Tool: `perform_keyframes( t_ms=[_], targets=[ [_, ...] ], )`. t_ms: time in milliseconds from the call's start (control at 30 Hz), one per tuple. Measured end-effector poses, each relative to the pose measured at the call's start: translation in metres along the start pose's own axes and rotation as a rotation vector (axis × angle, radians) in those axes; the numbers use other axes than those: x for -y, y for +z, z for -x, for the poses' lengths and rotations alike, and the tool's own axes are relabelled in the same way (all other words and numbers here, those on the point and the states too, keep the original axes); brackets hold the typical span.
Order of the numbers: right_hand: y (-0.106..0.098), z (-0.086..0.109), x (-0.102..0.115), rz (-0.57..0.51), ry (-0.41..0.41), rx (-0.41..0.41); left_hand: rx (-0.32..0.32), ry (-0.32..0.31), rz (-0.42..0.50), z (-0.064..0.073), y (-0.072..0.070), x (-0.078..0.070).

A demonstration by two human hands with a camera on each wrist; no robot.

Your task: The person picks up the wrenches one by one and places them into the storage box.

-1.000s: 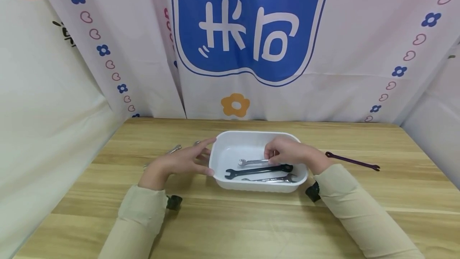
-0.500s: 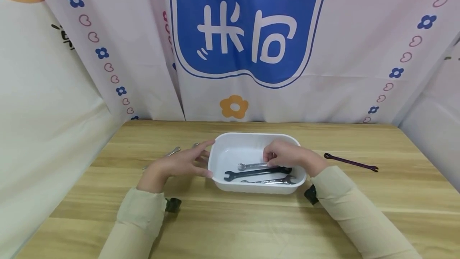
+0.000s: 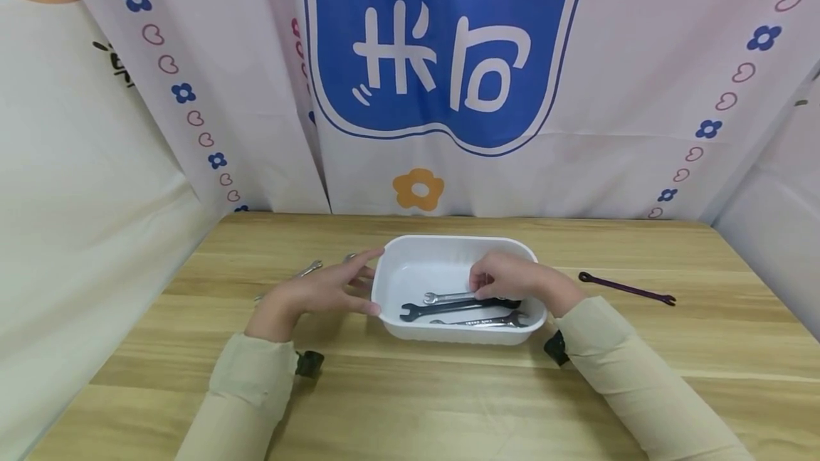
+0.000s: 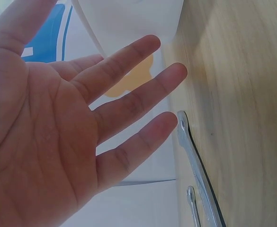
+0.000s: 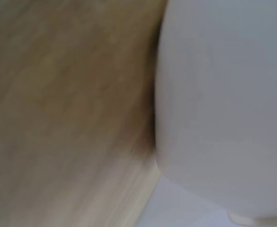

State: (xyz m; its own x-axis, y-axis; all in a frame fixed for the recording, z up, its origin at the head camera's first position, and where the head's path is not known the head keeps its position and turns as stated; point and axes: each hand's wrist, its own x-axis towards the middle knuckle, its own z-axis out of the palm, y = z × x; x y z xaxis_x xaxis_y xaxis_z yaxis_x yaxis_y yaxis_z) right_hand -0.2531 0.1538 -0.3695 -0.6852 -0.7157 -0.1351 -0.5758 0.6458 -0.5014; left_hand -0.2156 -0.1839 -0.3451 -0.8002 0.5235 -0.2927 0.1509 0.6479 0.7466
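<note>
A white plastic basin [image 3: 442, 333] stands on the table. My right hand [image 3: 512, 277] reaches into it from the right, thumb and fingers pinching a small silver wrench [image 3: 445, 298]. Right in front of that wrench lies a longer black wrench [image 3: 426, 309], and a chrome wrench [image 3: 490, 321] lies nearest the front wall. My left hand [image 3: 320, 288] is at the left end of the basin, fingers spread and thumb at the rim; its palm [image 4: 39, 137] shows in the left wrist view. The right wrist view holds only the basin's outer wall [image 5: 218, 104] and blurred tabletop.
A purple wrench [image 3: 628, 289] lies on the table to the right of the basin. Left of it, partly behind my left hand, are silver wrenches [image 3: 310, 267]; the left wrist view shows a long one [image 4: 197, 165] and a smaller one [image 4: 192, 201]. A printed cloth [image 3: 608, 169] hangs behind the table.
The small silver wrench has shifted toward me, closer to the black wrench, with my right hand still at it. My left hand has stayed at the basin's left end.
</note>
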Motion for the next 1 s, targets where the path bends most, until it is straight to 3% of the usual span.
perform_keyframes(
  t_ms=[1000],
  targets=[
    [-0.0013,0.0005,0.0008,-0.007,-0.041,-0.006,0.012,-0.006,0.02,0.0011,-0.0012,-0.0009]
  ],
)
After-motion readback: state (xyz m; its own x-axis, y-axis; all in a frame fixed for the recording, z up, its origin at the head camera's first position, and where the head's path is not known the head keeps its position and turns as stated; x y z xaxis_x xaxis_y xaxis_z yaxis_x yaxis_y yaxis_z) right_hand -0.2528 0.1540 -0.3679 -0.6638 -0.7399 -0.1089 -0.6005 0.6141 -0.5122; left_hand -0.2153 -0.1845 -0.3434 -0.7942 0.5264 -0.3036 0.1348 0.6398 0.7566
